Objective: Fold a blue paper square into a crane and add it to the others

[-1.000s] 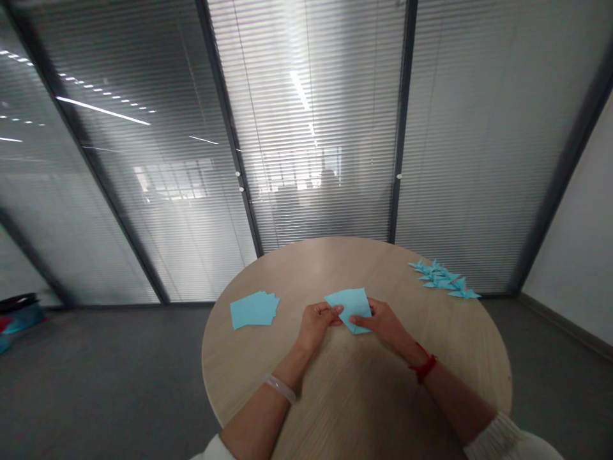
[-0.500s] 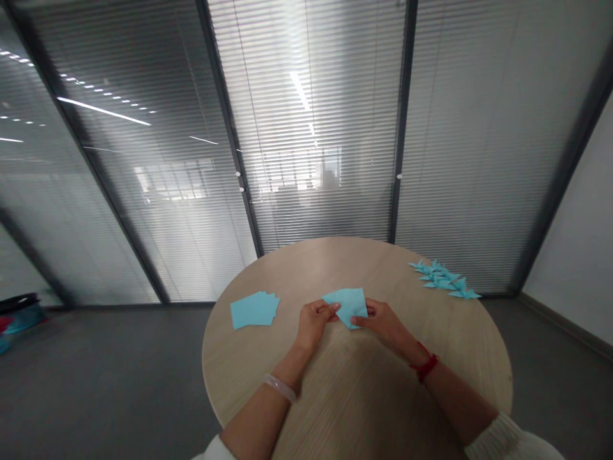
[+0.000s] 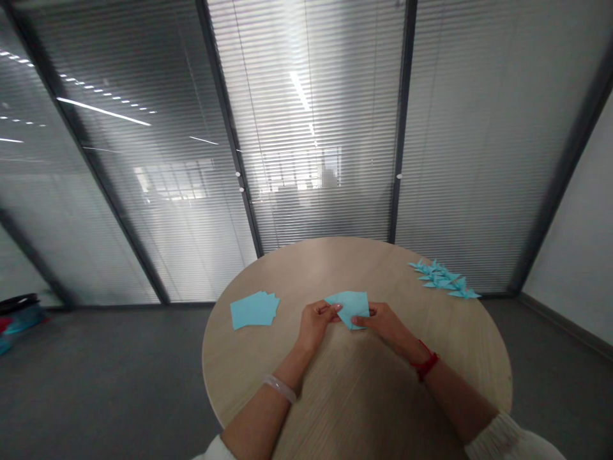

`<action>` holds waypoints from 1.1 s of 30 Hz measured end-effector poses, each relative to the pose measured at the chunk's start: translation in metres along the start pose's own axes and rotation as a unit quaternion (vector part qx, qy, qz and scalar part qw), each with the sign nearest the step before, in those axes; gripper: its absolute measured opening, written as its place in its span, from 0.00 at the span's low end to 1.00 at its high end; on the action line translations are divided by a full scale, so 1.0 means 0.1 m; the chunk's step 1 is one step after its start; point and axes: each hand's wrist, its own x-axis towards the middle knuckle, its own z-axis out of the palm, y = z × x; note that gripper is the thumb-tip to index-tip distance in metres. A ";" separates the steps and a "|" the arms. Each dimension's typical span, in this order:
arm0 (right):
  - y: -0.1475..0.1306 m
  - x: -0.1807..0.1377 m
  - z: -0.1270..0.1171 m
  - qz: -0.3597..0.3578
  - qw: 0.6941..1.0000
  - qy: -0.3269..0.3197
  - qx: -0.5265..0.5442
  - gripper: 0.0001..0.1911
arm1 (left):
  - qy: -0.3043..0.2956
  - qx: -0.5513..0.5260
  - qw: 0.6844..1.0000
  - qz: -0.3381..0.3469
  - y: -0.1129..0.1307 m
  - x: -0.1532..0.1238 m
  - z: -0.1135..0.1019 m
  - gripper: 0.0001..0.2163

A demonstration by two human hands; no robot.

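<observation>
Between my hands is a folded sheet of blue origami paper (image 3: 352,306), held over the middle of the round table. My left hand (image 3: 316,322) pinches its left corner, thumb on top. On the opposite side my right hand (image 3: 380,319) grips the right edge, its thumb pressed on the lower part of the paper and the other fingers behind it. Fingertips behind the paper are hidden. To the left of my left hand lies a loose stack of flat blue paper sheets (image 3: 253,311). Several folded blue paper cranes (image 3: 443,278) rest in a cluster at the table's far right.
The round wooden table (image 3: 306,262) stands close to a glass partition with blinds (image 3: 316,211) and dark frame posts. Grey floor (image 3: 134,370) surrounds it. At the far left on the floor sits a dark-rimmed blue and red object (image 3: 22,313).
The paper has shifted very slightly to the right and its upper edge has tilted. Both hands keep their hold, and the stack and cranes have stayed in place.
</observation>
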 end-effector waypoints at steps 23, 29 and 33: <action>-0.05 -0.02 0.02 0.004 1.000 -0.005 0.030 0.24 | -0.030 0.041 0.998 -0.025 0.05 -0.05 0.03 0.14; -0.06 -0.03 0.03 0.003 0.999 -0.002 0.034 0.26 | -0.039 0.052 0.997 -0.028 -0.04 0.00 -0.02 0.15; -0.08 -0.04 0.03 0.011 0.999 0.007 0.043 0.25 | -0.049 0.049 0.997 -0.042 -0.12 0.04 -0.03 0.16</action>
